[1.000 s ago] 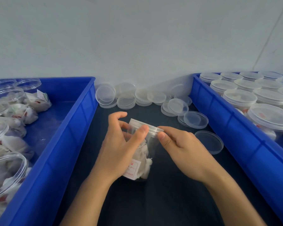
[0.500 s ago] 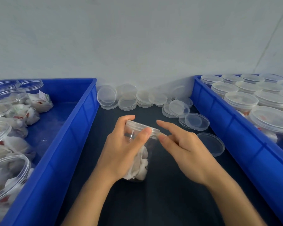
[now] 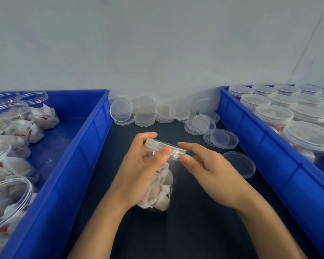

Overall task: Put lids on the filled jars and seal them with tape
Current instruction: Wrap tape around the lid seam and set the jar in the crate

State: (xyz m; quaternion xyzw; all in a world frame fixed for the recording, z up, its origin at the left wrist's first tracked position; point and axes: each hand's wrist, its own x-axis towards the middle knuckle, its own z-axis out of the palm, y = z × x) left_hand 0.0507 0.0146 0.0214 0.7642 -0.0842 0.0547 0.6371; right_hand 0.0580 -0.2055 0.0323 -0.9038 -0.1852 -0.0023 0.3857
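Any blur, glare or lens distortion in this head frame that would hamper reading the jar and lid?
Head view: light is soft and even, no hard shadows or glare; wide-angle bending tilts the blue bin walls outward; the right hand looks slightly motion-softened; the clear lid and jar are low-contrast, though the rim stays readable.

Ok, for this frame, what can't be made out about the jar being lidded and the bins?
- Head view: the left hand covers much of the jar, hiding its label.
- Whether any tape lies on the lid: too clear to tell.
- Left bin and right bin: cut off by the frame edges, so jar counts are unknown.
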